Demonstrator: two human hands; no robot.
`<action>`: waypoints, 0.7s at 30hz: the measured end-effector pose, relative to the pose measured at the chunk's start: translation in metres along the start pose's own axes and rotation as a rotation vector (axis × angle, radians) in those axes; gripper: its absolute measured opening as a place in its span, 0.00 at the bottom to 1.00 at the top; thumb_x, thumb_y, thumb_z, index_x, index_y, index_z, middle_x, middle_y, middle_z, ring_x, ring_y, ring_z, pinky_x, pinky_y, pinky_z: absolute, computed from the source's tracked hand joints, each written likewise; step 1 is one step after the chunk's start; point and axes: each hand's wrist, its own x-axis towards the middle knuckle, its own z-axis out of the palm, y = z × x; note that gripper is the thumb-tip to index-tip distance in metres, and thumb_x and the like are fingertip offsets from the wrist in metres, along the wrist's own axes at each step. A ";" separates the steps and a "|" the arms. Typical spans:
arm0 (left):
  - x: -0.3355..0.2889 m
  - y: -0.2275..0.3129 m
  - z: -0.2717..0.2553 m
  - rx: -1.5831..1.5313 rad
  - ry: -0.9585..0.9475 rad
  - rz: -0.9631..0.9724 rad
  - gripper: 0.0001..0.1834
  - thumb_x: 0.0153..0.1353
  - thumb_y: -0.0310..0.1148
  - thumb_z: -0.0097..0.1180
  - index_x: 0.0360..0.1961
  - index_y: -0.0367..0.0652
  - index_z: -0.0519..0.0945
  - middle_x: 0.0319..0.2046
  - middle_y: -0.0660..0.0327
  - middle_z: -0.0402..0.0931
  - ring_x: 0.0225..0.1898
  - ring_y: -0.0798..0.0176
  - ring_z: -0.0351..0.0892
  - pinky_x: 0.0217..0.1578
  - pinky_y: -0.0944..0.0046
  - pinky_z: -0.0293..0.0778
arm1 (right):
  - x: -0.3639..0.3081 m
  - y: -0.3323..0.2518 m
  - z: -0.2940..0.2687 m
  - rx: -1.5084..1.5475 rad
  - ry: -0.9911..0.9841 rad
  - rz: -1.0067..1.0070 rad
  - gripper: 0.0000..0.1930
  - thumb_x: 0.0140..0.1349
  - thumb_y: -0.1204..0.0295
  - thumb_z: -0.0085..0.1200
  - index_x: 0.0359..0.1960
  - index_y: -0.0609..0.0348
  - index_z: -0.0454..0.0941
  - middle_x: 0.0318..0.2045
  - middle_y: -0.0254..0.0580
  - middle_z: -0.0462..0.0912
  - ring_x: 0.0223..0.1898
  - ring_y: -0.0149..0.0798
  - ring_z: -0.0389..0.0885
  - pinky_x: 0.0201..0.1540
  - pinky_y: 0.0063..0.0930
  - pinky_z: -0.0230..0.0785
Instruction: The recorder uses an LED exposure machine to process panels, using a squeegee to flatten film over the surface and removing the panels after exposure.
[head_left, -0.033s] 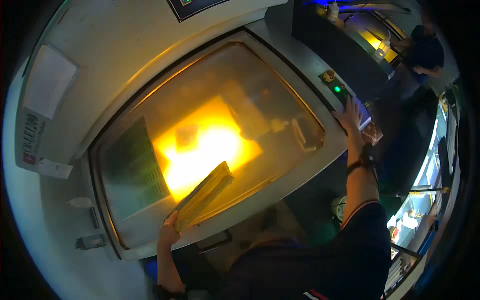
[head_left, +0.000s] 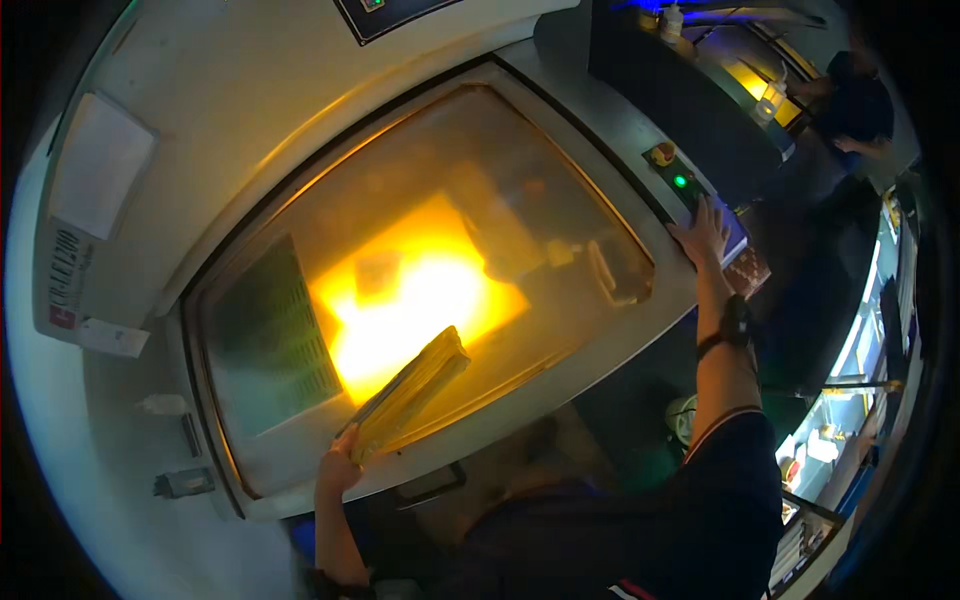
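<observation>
My left hand (head_left: 342,462) is closed around the near end of a long, flat, yellowish see-through bundle (head_left: 412,390), perhaps folded film or thin sheets. The bundle slants up over the near part of a machine's framed window (head_left: 540,180). Under the window a bright yellow glow (head_left: 425,290) lights a sheet-like area, and a dark green slotted panel (head_left: 275,340) lies left of it. My right hand (head_left: 705,237) rests with fingers spread on the machine's right side, beside a small control panel (head_left: 668,172) with a lit green button. Its fingertips are close to the panel's near end.
A purple-white item and a brown patterned box (head_left: 745,270) lie beside my right hand. At the far right a person (head_left: 855,105) stands by another lit machine with squeeze bottles (head_left: 770,103). A white paper (head_left: 105,165) hangs at left. A dark handle (head_left: 432,487) sits below the front edge.
</observation>
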 end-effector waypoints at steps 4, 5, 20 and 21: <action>0.006 -0.021 0.006 -0.026 -0.003 0.027 0.38 0.48 0.26 0.60 0.65 0.46 0.68 0.60 0.51 0.71 0.62 0.48 0.69 0.61 0.55 0.67 | 0.017 -0.006 -0.002 -0.007 0.028 -0.041 0.55 0.46 0.41 0.63 0.72 0.50 0.49 0.73 0.37 0.51 0.74 0.50 0.43 0.72 0.60 0.37; 0.001 -0.026 0.004 -0.026 0.002 0.066 0.38 0.49 0.27 0.62 0.65 0.46 0.67 0.60 0.51 0.71 0.62 0.48 0.69 0.61 0.54 0.67 | 0.013 -0.012 -0.003 -0.040 -0.007 -0.068 0.55 0.46 0.40 0.63 0.72 0.51 0.49 0.72 0.40 0.52 0.74 0.50 0.45 0.71 0.62 0.41; -0.061 -0.134 0.004 0.202 -0.056 0.039 0.47 0.49 0.22 0.55 0.70 0.68 0.58 0.71 0.74 0.56 0.69 0.44 0.58 0.62 0.44 0.66 | -0.364 -0.083 0.053 0.240 -0.149 -0.959 0.28 0.69 0.67 0.43 0.69 0.58 0.54 0.71 0.58 0.50 0.72 0.64 0.46 0.71 0.59 0.39; -0.062 -0.151 -0.006 0.217 -0.059 0.050 0.47 0.49 0.22 0.55 0.70 0.68 0.58 0.71 0.74 0.56 0.69 0.44 0.58 0.62 0.44 0.66 | -0.412 -0.077 0.049 0.234 -0.170 -0.945 0.31 0.66 0.65 0.46 0.69 0.56 0.55 0.72 0.58 0.49 0.72 0.63 0.46 0.71 0.60 0.37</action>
